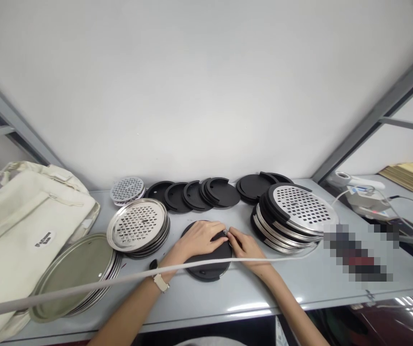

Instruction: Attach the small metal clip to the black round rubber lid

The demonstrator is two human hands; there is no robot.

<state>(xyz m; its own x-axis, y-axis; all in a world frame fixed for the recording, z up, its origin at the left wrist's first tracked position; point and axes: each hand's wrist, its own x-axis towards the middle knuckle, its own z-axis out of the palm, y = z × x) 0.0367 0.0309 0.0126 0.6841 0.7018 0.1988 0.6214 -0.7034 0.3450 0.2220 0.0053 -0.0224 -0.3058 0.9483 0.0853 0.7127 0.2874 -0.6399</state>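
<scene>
Left grip, closure unclear, rests on a black disc, likely stiff, best rim-held; right grip pinches a small metal piece.

This looks like a small workshop or packing bench — a grey metal-framed table against a plain pale wall, with repeated parts in stacks: perforated metal discs, black round bases, olive round plates. Cardboard pieces lie at the right — nothing homely about it.
</scene>
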